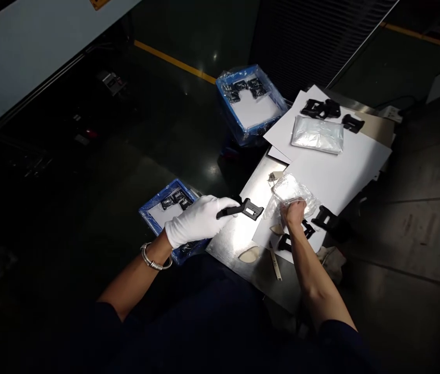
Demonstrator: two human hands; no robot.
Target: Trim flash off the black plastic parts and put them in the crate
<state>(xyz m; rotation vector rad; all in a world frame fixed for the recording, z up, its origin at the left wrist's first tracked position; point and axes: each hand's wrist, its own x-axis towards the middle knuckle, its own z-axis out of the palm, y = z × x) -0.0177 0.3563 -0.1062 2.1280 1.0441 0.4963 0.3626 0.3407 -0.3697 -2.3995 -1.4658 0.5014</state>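
My left hand (202, 218), in a white glove, is closed on a black plastic part (229, 210) above the metal tabletop's left edge. Just beyond its fingertips is a black frame-shaped piece (253, 209) with a slot in it; whether the two are joined I cannot tell. My bare right hand (294, 212) has its fingers closed on a crumpled clear plastic bag (290, 188) over white paper. Near the right wrist lie more black parts (324, 218), some hidden by the forearm.
Blue plastic-lined bins (239, 132) (145, 213) with black parts stand left of the metal table (227, 241). A stack of clear bags (317, 135) rests on white sheets (360, 156). A pale marked tool (275, 264) lies near the front edge.
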